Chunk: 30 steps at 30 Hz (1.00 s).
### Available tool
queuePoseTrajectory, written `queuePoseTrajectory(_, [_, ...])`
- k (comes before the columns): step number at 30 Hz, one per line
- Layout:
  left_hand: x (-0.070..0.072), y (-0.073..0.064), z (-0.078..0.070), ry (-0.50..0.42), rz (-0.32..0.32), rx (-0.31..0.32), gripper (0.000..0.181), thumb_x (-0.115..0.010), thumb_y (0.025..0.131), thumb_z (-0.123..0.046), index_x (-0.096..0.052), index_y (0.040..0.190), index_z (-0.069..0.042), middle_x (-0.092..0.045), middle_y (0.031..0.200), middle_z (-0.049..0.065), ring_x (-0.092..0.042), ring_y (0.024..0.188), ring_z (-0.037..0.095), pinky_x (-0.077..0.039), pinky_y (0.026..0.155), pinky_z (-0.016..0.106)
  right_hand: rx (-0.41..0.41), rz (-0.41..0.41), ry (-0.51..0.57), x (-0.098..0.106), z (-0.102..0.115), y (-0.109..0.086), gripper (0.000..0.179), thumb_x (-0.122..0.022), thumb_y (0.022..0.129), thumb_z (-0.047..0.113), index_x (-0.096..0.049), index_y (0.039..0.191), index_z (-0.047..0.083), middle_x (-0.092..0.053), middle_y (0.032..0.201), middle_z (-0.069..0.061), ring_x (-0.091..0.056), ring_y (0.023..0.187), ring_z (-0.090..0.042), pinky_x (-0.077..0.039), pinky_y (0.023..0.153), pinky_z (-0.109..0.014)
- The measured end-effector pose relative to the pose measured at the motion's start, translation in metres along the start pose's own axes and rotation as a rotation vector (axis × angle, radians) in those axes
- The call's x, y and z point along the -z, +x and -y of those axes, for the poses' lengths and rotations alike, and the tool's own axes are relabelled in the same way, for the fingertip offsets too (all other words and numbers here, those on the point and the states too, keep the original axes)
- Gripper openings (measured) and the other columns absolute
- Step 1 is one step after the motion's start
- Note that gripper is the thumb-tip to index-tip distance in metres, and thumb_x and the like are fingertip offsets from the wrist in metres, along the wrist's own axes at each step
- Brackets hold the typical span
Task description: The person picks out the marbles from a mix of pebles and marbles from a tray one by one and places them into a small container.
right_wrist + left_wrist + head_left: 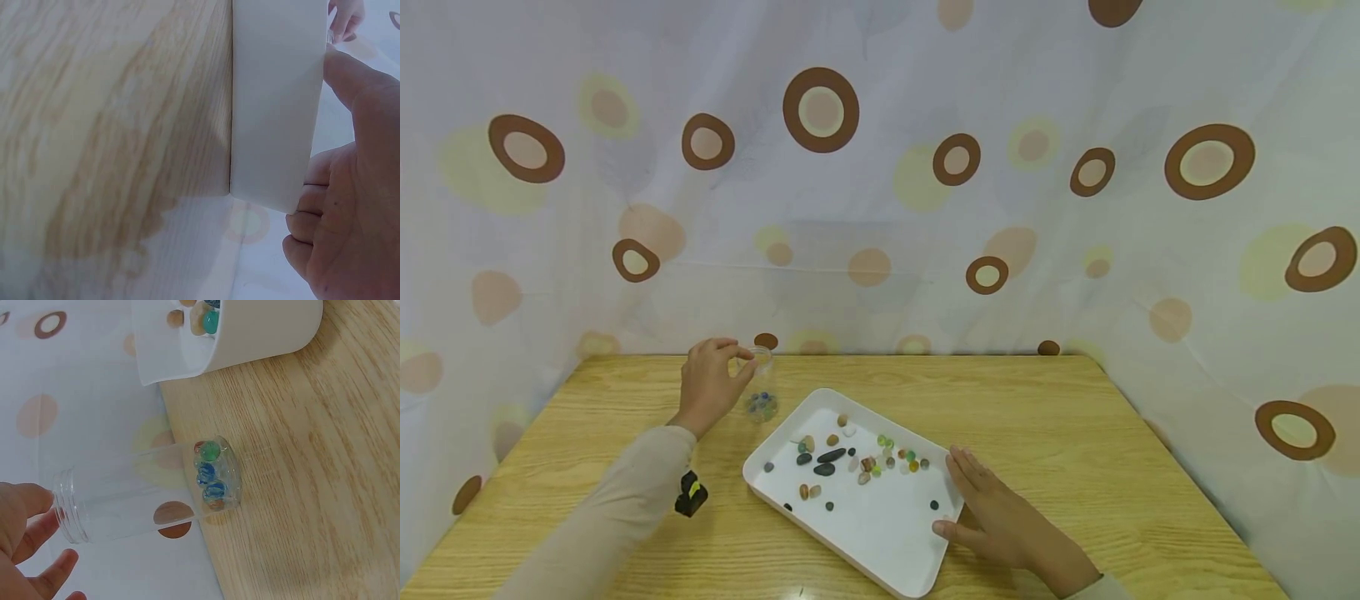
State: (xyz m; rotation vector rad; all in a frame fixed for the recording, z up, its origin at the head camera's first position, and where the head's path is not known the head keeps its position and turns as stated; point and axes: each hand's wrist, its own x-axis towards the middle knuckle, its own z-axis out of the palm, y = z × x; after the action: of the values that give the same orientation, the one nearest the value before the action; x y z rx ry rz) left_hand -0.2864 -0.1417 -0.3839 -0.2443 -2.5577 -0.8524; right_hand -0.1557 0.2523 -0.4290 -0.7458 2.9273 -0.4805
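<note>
At the mouth of an upright clear jar [762, 384] is my left hand [711, 379], its thumb and index fingertips close together at the rim. No object shows between those fingers. Blue and green glass marbles [211, 472] lie in the jar's bottom. My right hand [1000, 521] rests on the right end of a white tray [880, 533], fingers [967, 468] straight near the far corner and thumb over the rim. Stones and marbles lie scattered in the tray, among them a long black stone [831, 456] and a yellow-green marble [882, 439].
A small black object [691, 496] with a yellow mark lies on the table beside the left forearm. The wooden table [1075, 417] ends at a pale curtain [887, 192] with brown circles, which hangs behind it and along the sides.
</note>
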Motion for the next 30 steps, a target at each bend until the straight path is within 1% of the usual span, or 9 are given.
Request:
queuePoseTrajectory(13, [-0.0012,-0.0019,-0.0001,-0.006,-0.007,0.002,0.020,-0.065,0.091,-0.017,-0.073,0.099,-0.001,-0.056,0.125,0.024,-0.039,0.124,0.047,-0.029,0.100,0.066,0.007,-0.010,-0.012,-0.0006,-0.0003,-0.0008,0.092,-0.046,0.092,0.062,-0.021,0.149,-0.006,-0.016,0.156,-0.022,-0.015,0.144,-0.040,-0.023,0.112,-0.054])
queuePoseTrajectory(21, [-0.0030,-0.0014,0.0004,-0.006,-0.016,-0.009,0.018,-0.064,0.091,-0.015,-0.073,0.098,-0.001,-0.057,0.125,0.024,-0.040,0.124,0.047,-0.029,0.101,0.065,0.005,-0.009,-0.020,-0.0002,-0.0001,-0.0012,0.091,-0.045,0.093,0.061,-0.021,0.149,-0.007,-0.016,0.156,-0.023,-0.014,0.145,-0.038,-0.022,0.113,-0.053])
queuePoseTrajectory(28, [0.0002,0.0004,-0.0021,0.018,0.009,-0.009,0.019,-0.063,0.092,-0.017,-0.073,0.099,-0.002,-0.057,0.125,0.025,-0.041,0.123,0.047,-0.029,0.098,0.067,0.004,-0.012,-0.008,0.0004,0.0006,-0.0010,0.091,-0.046,0.093,0.060,-0.021,0.148,-0.007,-0.016,0.156,-0.023,-0.014,0.144,-0.039,-0.022,0.113,-0.053])
queuePoseTrajectory(30, [0.0006,0.0014,-0.0034,0.026,0.009,-0.025,0.019,-0.063,0.091,-0.017,-0.073,0.100,-0.003,-0.057,0.124,0.025,-0.042,0.122,0.047,-0.029,0.098,0.067,0.006,-0.014,-0.003,0.0006,0.0006,-0.0007,0.091,-0.047,0.093,0.060,-0.021,0.148,-0.007,-0.016,0.156,-0.023,-0.014,0.144,-0.039,-0.022,0.113,-0.054])
